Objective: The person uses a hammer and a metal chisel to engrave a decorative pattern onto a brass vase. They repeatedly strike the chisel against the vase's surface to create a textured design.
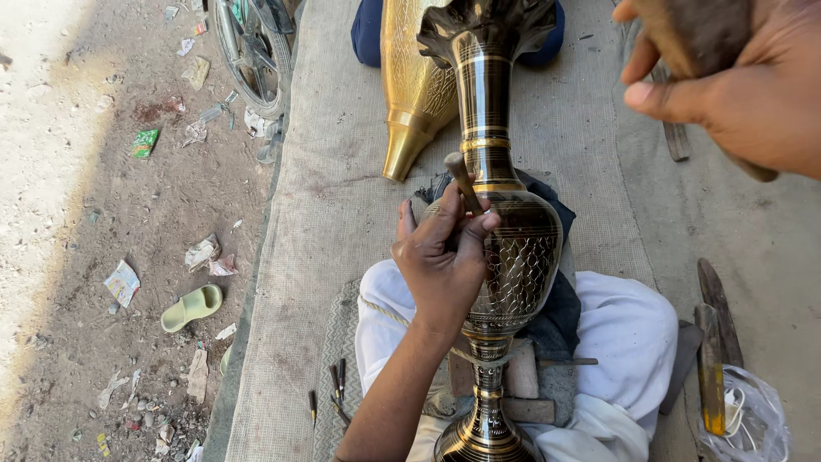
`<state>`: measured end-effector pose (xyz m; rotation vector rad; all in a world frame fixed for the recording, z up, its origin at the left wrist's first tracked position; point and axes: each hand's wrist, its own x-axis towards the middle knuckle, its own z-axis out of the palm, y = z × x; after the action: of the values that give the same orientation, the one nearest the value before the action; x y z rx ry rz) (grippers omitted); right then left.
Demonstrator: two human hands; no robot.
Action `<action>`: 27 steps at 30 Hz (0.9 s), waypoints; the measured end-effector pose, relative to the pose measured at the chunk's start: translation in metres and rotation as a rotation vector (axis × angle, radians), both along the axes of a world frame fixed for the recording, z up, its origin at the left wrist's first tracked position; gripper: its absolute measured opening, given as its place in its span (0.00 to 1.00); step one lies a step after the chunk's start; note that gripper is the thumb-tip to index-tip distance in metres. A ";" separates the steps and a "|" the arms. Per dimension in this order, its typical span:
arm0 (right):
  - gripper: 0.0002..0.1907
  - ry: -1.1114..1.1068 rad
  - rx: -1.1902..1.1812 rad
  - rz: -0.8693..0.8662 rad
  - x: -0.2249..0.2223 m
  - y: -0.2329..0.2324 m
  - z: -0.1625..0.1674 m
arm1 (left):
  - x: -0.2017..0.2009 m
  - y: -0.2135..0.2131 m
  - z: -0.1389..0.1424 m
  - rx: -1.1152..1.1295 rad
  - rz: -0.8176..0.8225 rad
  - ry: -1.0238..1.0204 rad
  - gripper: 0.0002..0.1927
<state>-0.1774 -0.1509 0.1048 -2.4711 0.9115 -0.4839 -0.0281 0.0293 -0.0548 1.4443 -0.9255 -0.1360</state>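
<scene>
A tall dark brass vase (pixel 513 248) with engraved gold bands lies across my lap on a dark cloth, its flared mouth pointing away from me. My left hand (pixel 440 257) grips a thin metal chisel (pixel 463 180) whose tip rests against the vase's belly. My right hand (pixel 735 77) is raised at the upper right, closed around a dark wooden mallet (pixel 697 34) that shows only in part.
A second golden vase (pixel 415 85) lies on the burlap mat (pixel 333 171) ahead. Small chisels (pixel 338 385) lie by my left knee. Files (pixel 711 359) and a plastic bag (pixel 753 419) sit at right. Litter, a green sandal (pixel 191 308) and a bicycle wheel (pixel 248 51) are on the dirt at left.
</scene>
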 end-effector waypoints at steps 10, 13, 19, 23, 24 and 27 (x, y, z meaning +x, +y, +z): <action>0.26 0.680 -0.547 0.001 -0.004 0.017 0.009 | 0.008 0.000 0.000 0.121 -0.073 -0.114 0.19; 0.19 0.184 0.072 -0.244 -0.014 0.015 -0.003 | 0.010 0.000 -0.001 0.092 -0.094 -0.160 0.21; 0.20 0.111 0.026 -0.152 -0.040 0.004 -0.031 | 0.013 -0.001 0.001 0.095 -0.147 -0.189 0.21; 0.18 0.009 -0.028 -0.051 -0.057 -0.002 -0.050 | 0.024 -0.004 0.008 0.116 -0.289 -0.197 0.20; 0.16 -0.060 0.035 -0.104 -0.060 0.000 -0.056 | 0.025 -0.004 0.011 0.151 -0.311 -0.203 0.18; 0.19 0.363 -0.035 -0.260 -0.073 0.009 -0.068 | 0.032 -0.009 0.017 0.186 -0.383 -0.197 0.14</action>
<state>-0.2501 -0.1422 0.0370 -2.5294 1.3886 -0.1318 0.0040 0.0205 -0.0376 1.4536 -1.3772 -0.3765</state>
